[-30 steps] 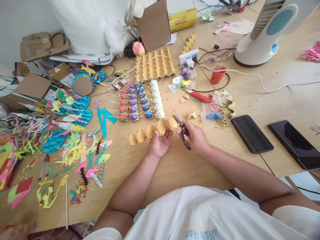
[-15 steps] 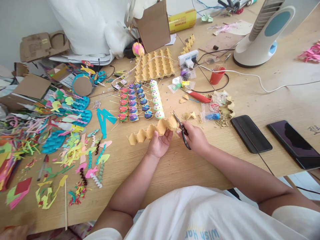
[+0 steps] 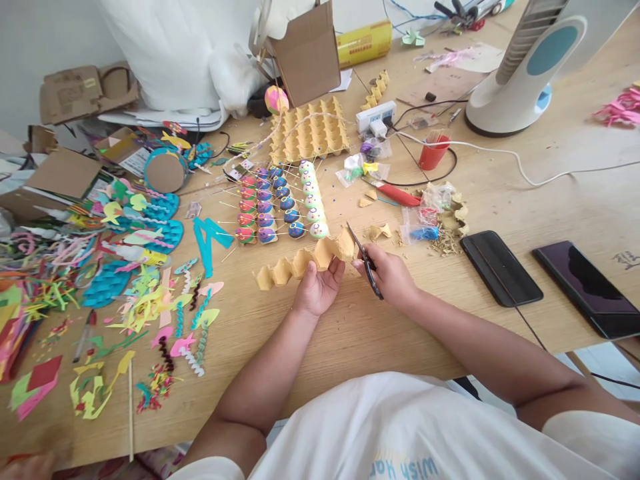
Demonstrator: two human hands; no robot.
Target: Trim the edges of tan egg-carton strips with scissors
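My left hand (image 3: 320, 288) is closed around the underside of a yellow-brown egg carton strip (image 3: 297, 264), thumb in front and fingers behind. My right hand (image 3: 391, 275) grips dark-handled scissors (image 3: 371, 270), whose blades point up beside the strip's right end. Whether the blades touch the carton I cannot tell. Just beyond the strip stand rows of painted egg-cup caterpillars in red (image 3: 245, 220), purple (image 3: 267, 221), blue (image 3: 291, 215) and white (image 3: 315, 215), with thin sticks poking out. A torn carton scrap (image 3: 379, 231) lies right of the scissors.
An uncut egg tray (image 3: 310, 130) lies behind the painted rows. Paper cutouts (image 3: 145, 303) crowd the left. Rightward are a red cup (image 3: 434, 153), a red-handled tool (image 3: 400, 195), a black phone-like slab (image 3: 501, 269), a phone (image 3: 590, 287) and a white fan (image 3: 525, 73). Another person's hand (image 3: 30, 465) shows lower left.
Both hands, the carton strip and the scissors hold nearly the same positions. The view has shifted very slightly.
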